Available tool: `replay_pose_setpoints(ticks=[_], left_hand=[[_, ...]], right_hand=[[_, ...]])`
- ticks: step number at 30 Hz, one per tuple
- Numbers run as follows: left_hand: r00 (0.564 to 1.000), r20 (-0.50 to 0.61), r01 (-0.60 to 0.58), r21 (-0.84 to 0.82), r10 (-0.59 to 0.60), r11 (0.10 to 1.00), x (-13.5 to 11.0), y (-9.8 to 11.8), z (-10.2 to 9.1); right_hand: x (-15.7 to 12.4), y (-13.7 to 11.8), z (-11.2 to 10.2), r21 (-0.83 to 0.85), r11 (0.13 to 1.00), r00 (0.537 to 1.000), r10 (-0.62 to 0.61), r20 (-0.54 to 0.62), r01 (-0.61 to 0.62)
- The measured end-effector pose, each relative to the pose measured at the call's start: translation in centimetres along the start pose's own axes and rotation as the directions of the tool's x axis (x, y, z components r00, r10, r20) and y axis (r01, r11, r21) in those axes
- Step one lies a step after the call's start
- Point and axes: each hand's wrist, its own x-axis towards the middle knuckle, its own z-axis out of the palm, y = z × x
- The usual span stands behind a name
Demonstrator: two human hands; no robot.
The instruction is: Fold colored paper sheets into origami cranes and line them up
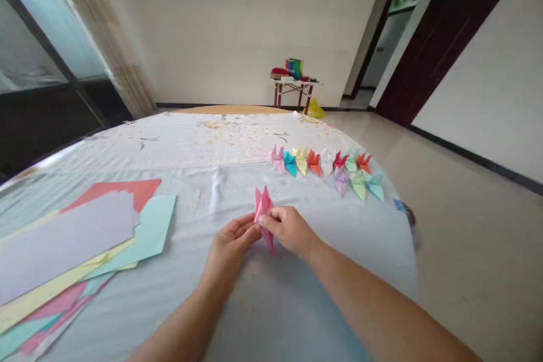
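Observation:
Both of my hands pinch a pink folded paper piece (263, 205) just above the white tablecloth (212, 147). My left hand (229, 243) grips its lower left side with the fingers closed. My right hand (288, 230) holds the right side, thumb and fingers pressed on the paper. Two pointed tips of the pink paper stick up above my fingers, and a narrow end hangs below my right hand.
Several finished paper cranes in many colours (326, 167) stand in rows at the far right of the round table. A stack of coloured paper sheets (72, 237) lies at the left. A small table with items (293, 82) stands by the far wall.

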Motion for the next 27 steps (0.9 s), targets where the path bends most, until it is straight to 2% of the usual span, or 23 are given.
replay_pose_setpoints(ticks=[6,13,17,19,21,22,23,24,26,27], left_hand=[[1.0,0.02,0.013,-0.103,-0.011,0.995,-0.2,0.5,0.1],[1.0,-0.019,0.019,-0.156,-0.022,0.988,0.1,0.6,0.0],[0.999,-0.038,0.016,-0.173,-0.023,0.985,0.2,0.5,-0.2],[0.999,-0.044,0.008,-0.187,-0.017,0.982,0.3,0.5,-0.4],[0.999,-0.05,0.002,-0.207,-0.012,0.978,0.4,0.6,-0.5],[0.999,-0.053,0.0,-0.219,-0.011,0.976,0.4,0.6,-0.6],[0.998,-0.055,-0.001,-0.23,-0.012,0.973,0.5,0.6,-0.6],[0.998,-0.054,-0.001,-0.235,-0.012,0.972,0.5,0.7,-0.6],[0.999,-0.04,0.002,-0.229,-0.011,0.973,0.5,0.7,-0.6],[0.999,-0.032,0.002,-0.217,-0.009,0.976,0.5,0.7,-0.5]], right_hand=[[-0.2,-0.2,0.4,-0.011,1.0,0.993,-0.028,-0.119,0.027],[-0.1,0.3,1.0,0.038,0.999,0.991,-0.03,-0.132,0.036],[0.0,0.0,0.3,0.055,0.995,0.985,-0.079,-0.151,0.088],[0.1,-0.2,-0.5,0.078,0.988,0.959,-0.112,-0.262,0.136],[0.4,0.0,-1.3,0.094,0.979,0.893,-0.124,-0.434,0.182],[0.6,0.2,-1.6,0.103,0.98,0.884,-0.106,-0.456,0.171],[0.7,0.5,-1.8,0.14,0.98,0.895,-0.065,-0.442,0.141],[0.9,0.8,-1.8,0.205,0.974,0.925,-0.014,-0.381,0.099],[1.1,1.4,-1.6,0.345,0.938,0.984,0.08,-0.162,-0.019],[1.1,1.6,-1.3,0.386,0.921,0.993,0.094,-0.075,-0.058]])
